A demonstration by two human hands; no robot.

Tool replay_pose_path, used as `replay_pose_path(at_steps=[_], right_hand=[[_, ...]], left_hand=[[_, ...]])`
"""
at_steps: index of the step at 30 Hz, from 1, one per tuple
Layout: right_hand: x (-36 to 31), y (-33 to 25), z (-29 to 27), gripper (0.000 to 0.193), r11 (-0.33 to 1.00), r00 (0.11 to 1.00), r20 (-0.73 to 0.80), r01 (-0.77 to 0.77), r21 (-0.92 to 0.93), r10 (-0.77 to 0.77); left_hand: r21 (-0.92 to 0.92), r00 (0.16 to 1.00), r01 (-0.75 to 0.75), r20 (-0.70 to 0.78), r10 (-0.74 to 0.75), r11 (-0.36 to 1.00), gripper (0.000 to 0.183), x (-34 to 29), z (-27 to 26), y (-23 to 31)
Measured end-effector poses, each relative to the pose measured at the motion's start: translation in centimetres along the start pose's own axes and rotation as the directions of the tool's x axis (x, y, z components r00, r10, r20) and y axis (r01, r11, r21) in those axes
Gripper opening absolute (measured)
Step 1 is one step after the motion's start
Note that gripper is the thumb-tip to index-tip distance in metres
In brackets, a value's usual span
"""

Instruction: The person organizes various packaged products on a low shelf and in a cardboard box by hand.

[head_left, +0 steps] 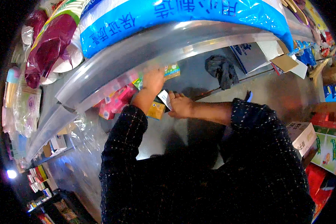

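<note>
My left hand point(154, 80) reaches under the clear shelf edge, among small packs on the lower shelf. Its fingers are blurred behind the plastic, so whether they grip anything is unclear. Just beside it lie a green pack point(137, 83) and a yellow-and-green pack point(172, 71). Closed on a small white packet with dark print point(164, 98), my right hand point(180, 106) is a little nearer to me. Between my forearms is a yellow-orange box point(156, 111). Several pink packs point(117, 100) lie to the left of my left wrist.
A curved clear plastic edge point(138, 46) runs across above my hands, with a large blue-and-white bag point(183, 13) above it. A crumpled black bag point(221, 71) and opened cartons point(252, 56) lie at the far right. More boxes point(303, 137) stand on the right.
</note>
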State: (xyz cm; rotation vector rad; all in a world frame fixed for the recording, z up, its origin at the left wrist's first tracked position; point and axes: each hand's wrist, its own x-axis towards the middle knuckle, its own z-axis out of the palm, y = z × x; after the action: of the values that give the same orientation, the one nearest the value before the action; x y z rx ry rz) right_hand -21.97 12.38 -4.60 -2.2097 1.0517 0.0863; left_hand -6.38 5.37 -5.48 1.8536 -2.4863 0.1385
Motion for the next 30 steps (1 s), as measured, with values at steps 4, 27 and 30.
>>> replay_pose_path(at_steps=[4, 27, 30], right_hand=[[0.3, 0.3, -1.3, 0.069, 0.991, 0.984, 0.156, -0.104, 0.084, 0.09], [16.0, 10.4, -7.9, 0.038, 0.938, 0.687, -0.687, -0.023, -0.346, -0.236], [15.3, 13.1, -9.0, 0.041, 0.958, 0.72, -0.679, -0.07, -0.276, -0.143]], left_hand=[[0.051, 0.992, -0.02, -0.123, 0.027, 0.998, 0.054, -0.2, 1.0, -1.4], [-0.36, 0.986, 0.163, 0.071, -0.148, 0.918, 0.047, -4.6, -4.1, -2.1], [-0.403, 0.982, 0.18, 0.129, -0.139, 0.898, 0.047, -4.6, -4.6, -3.0]])
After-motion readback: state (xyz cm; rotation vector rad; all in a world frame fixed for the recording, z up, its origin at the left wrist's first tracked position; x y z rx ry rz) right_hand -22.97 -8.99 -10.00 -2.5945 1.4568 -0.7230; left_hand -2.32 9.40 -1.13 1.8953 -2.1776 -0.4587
